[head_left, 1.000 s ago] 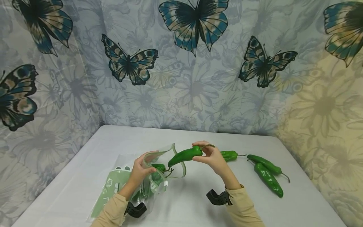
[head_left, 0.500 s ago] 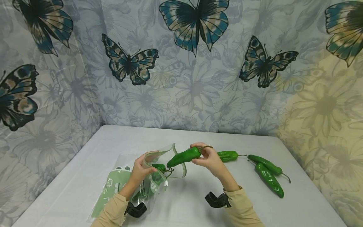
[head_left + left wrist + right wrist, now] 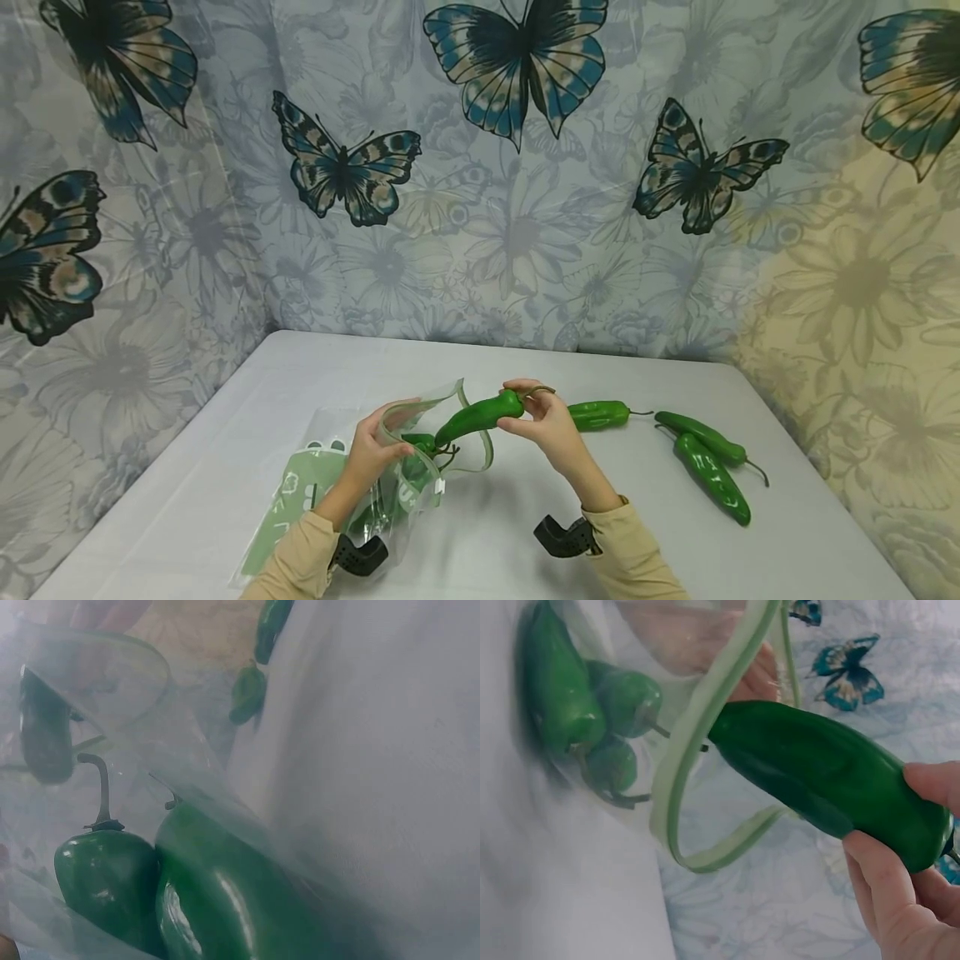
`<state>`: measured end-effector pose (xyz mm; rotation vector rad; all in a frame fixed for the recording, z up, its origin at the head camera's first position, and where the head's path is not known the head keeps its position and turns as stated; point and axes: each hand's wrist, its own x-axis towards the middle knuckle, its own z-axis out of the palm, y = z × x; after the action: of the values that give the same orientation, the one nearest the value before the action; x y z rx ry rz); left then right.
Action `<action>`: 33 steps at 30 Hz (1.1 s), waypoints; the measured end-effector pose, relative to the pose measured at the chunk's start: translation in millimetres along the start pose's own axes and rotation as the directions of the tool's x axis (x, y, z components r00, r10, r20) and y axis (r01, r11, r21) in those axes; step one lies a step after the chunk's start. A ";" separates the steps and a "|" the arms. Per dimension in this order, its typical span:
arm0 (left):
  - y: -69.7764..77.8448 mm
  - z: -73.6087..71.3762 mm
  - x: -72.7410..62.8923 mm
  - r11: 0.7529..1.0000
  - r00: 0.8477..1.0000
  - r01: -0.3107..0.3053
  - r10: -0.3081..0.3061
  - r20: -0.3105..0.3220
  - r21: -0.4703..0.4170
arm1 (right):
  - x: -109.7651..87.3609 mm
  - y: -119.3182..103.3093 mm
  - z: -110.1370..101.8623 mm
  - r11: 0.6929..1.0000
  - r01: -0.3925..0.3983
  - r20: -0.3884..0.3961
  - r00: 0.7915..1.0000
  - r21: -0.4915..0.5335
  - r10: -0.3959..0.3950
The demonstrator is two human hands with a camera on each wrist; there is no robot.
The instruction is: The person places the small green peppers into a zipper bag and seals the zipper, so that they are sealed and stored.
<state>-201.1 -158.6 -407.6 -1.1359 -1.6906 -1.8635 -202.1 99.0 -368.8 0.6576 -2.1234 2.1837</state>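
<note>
My left hand (image 3: 371, 450) grips the rim of a clear zip bag (image 3: 490, 450) with a pale green edge, its mouth spread wide. Inside the bag, several green peppers (image 3: 562, 697) lie with stems towards the mouth; the left wrist view shows two of these peppers (image 3: 217, 892) up close. Between thumb and fingers, my right hand (image 3: 552, 429) holds another long green pepper (image 3: 480, 417) near its stem end. In the right wrist view that pepper's tip is within the bag's mouth, while its stem end stays outside.
Three more green peppers lie on the white table to the right: one pepper (image 3: 600, 414) behind the right hand, and two others (image 3: 701, 437) touching each other. A flat clear pack with green print (image 3: 300, 483) lies at the left. Butterfly-patterned cloth (image 3: 517, 242) hangs behind the table.
My right hand has moved slightly left and down with the pepper, whose tip is deeper in the bag's mouth. The left hand and the bag have stayed in place.
</note>
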 end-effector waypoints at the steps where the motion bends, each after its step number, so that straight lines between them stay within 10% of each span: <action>1: -2.0 -1.1 -0.3 1.000 1.000 0.005 -0.005 0.003 -0.001 | 0.2 0.5 1.5 1.000 -0.005 -0.016 1.000 0.004 0.005; 11: -16.6 -5.1 -5.7 0.999 1.000 0.007 -0.007 0.015 0.031 | -3.4 3.4 13.1 0.998 -0.053 -0.064 0.997 -0.015 0.052; 21: 1.7 1.9 -0.7 0.997 0.997 0.071 -0.071 0.019 -0.017 | -3.7 9.5 26.0 0.993 -0.118 -0.021 0.993 0.012 0.118; 33: -5.5 -0.6 -1.2 0.999 1.000 0.007 -0.006 0.030 -0.038 | -6.2 13.2 35.5 0.991 -0.133 0.001 0.991 -0.012 0.133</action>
<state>-204.7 -158.3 -412.1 -1.1803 -1.6837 -1.8993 -190.6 65.6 -384.0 0.5309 -2.2414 2.2330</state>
